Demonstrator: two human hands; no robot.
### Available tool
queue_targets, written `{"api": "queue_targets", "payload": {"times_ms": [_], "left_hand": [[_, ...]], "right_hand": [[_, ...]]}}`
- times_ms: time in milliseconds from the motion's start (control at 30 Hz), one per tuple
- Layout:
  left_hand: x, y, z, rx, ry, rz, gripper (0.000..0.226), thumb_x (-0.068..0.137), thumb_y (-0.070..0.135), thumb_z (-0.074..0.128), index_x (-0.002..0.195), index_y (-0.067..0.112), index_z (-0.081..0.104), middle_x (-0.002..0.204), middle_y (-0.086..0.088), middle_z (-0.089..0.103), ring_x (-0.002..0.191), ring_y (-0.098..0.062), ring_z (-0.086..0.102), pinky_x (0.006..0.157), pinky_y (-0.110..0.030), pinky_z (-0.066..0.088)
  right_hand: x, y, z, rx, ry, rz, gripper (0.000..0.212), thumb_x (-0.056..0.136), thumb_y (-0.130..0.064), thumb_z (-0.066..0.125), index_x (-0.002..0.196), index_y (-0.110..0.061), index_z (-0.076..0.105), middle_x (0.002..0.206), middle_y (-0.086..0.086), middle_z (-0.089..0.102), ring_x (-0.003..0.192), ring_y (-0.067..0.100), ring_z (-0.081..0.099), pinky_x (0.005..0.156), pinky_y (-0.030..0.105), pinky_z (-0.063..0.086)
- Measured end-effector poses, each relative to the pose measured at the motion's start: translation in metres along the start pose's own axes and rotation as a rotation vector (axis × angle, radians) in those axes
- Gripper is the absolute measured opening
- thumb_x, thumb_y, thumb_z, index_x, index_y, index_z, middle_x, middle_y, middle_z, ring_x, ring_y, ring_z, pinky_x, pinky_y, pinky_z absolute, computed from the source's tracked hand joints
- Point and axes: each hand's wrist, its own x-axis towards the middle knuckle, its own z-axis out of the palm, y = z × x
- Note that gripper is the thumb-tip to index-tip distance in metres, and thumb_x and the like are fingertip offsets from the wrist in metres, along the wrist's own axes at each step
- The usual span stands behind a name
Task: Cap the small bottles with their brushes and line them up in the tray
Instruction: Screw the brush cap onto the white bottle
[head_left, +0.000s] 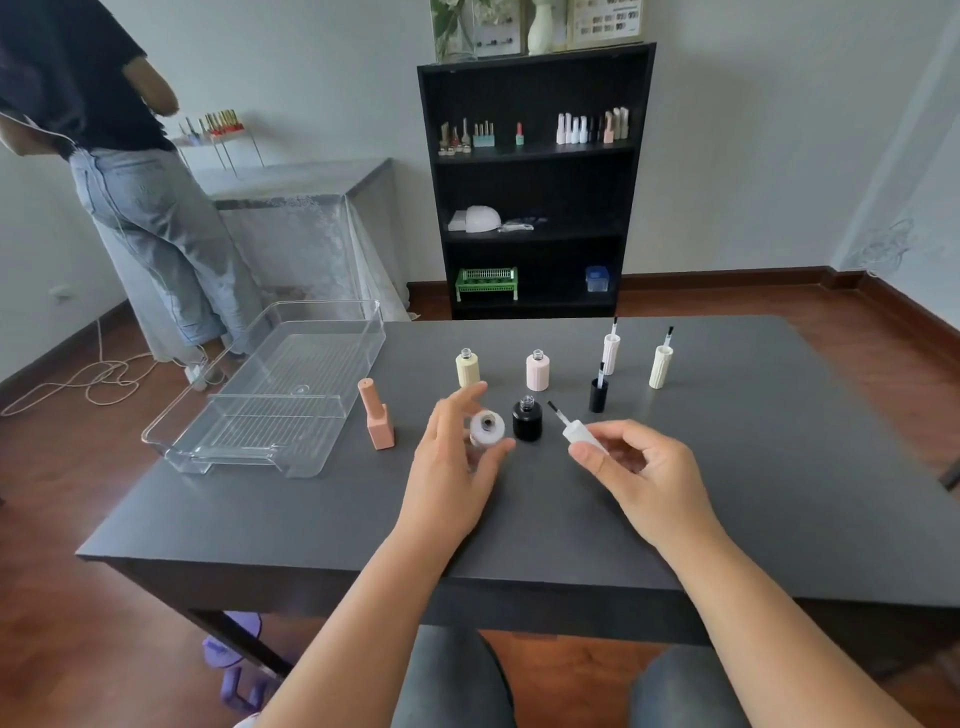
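step: capping the white bottle (487, 427); my read is you're about to thread the white brush cap (582, 433) into it, not seated yet.

left hand: your left hand (457, 457) has fingers curled round the white bottle, thumb on its near-right side, index lifted loose above it. Bottle is tilted so the open neck faces up toward you, off or barely off the table (779, 467); can't tell which.

right hand: your right hand (644, 467) pinches the white brush cap between thumb and fingertips, rest of the fingers half curled.

key relation: brush cap sits at 3 o'clock from the bottle neck, near but apart. Its long axis runs roughly 10 to 4 o'clock, bristle tip at the 10 end, pointing up-left past the black bottle (527, 420), not at the neck. Tip is just beside the black bottle's right shoulder.

what the move needs: judgement only, swing the tip down toward 9 o'clock and line the axis with the neck, or tilt the neck to meet it. Right hand does the travel.

risk: the tip could brush the black bottle on the way across.

left to cap: yellow bottle (467, 368) and pink bottle (537, 370) at 12 o'clock from your hands, open. Their caps stand at 1 to 2 o'clock: black cap (598, 395), pink cap (611, 353), yellow cap (661, 366), brushes up.

done-looking: peach bottle (376, 415) at 9 o'clock, capped, on the table.

tray: clear tray (332, 447) at 10 o'clock, no bottles in it.
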Motion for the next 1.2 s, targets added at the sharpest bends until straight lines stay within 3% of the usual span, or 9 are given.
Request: {"api": "queue_targets", "payload": {"times_ms": [67, 167, 333, 467, 767, 967, 1200], "left_hand": [[-0.003, 0.001, 0.005, 0.024, -0.005, 0.012, 0.043, 0.081, 0.027, 0.075, 0.112, 0.039, 0.047, 0.108, 0.024, 0.052, 0.090, 0.000, 0.054, 0.068, -0.008, 0.043], [-0.003, 0.000, 0.006, 0.076, 0.006, 0.066, 0.034, 0.080, 0.025, 0.076, 0.104, 0.035, 0.053, 0.104, 0.021, 0.054, 0.086, -0.004, 0.052, 0.068, -0.014, 0.042], [-0.003, 0.000, 0.003, 0.089, -0.004, 0.072, 0.034, 0.081, 0.020, 0.075, 0.109, 0.030, 0.059, 0.104, 0.017, 0.054, 0.089, -0.007, 0.051, 0.072, -0.014, 0.040], [-0.004, 0.001, 0.004, 0.118, -0.030, 0.100, 0.035, 0.082, 0.016, 0.074, 0.111, 0.029, 0.062, 0.108, 0.016, 0.054, 0.095, -0.008, 0.051, 0.076, -0.015, 0.038], [-0.005, 0.006, 0.002, 0.139, -0.032, 0.103, 0.034, 0.082, 0.014, 0.074, 0.112, 0.026, 0.063, 0.107, 0.011, 0.054, 0.096, -0.014, 0.052, 0.076, -0.018, 0.036], [-0.007, 0.010, 0.001, 0.183, -0.051, 0.144, 0.035, 0.081, 0.012, 0.074, 0.114, 0.020, 0.066, 0.108, 0.006, 0.056, 0.096, -0.020, 0.054, 0.085, -0.020, 0.038], [-0.008, 0.012, 0.002, 0.199, -0.116, 0.220, 0.040, 0.083, 0.017, 0.074, 0.121, 0.022, 0.065, 0.109, 0.003, 0.057, 0.092, -0.020, 0.053, 0.083, -0.024, 0.042]], "right_hand": [[-0.003, -0.002, 0.002, 0.018, -0.010, 0.009, 0.024, 0.072, -0.052, 0.073, 0.091, -0.037, 0.074, 0.079, -0.008, 0.072, 0.068, 0.006, 0.061, 0.066, 0.021, 0.053], [-0.002, -0.003, 0.002, -0.022, 0.002, -0.017, 0.018, 0.074, -0.035, 0.080, 0.090, -0.037, 0.073, 0.081, -0.011, 0.071, 0.067, 0.007, 0.061, 0.065, 0.017, 0.051], [-0.001, -0.002, 0.001, -0.043, 0.028, -0.065, 0.026, 0.077, -0.020, 0.080, 0.092, -0.039, 0.071, 0.084, -0.003, 0.066, 0.074, 0.021, 0.059, 0.068, 0.019, 0.048], [-0.001, -0.001, 0.002, -0.074, 0.003, -0.124, 0.032, 0.080, -0.015, 0.076, 0.097, -0.042, 0.068, 0.088, -0.009, 0.067, 0.073, 0.013, 0.058, 0.069, 0.011, 0.046], [-0.003, -0.001, 0.004, -0.144, 0.013, -0.195, 0.031, 0.079, -0.004, 0.076, 0.100, -0.027, 0.069, 0.085, -0.002, 0.063, 0.070, 0.008, 0.053, 0.068, 0.009, 0.042], [-0.003, -0.003, 0.004, -0.201, -0.018, -0.235, 0.031, 0.080, -0.001, 0.073, 0.102, -0.023, 0.072, 0.090, 0.000, 0.063, 0.072, 0.012, 0.055, 0.069, 0.016, 0.046], [-0.005, -0.006, 0.006, -0.294, -0.093, -0.354, 0.030, 0.082, 0.007, 0.068, 0.104, -0.013, 0.075, 0.096, 0.001, 0.063, 0.084, 0.008, 0.061, 0.079, 0.015, 0.047]]}}
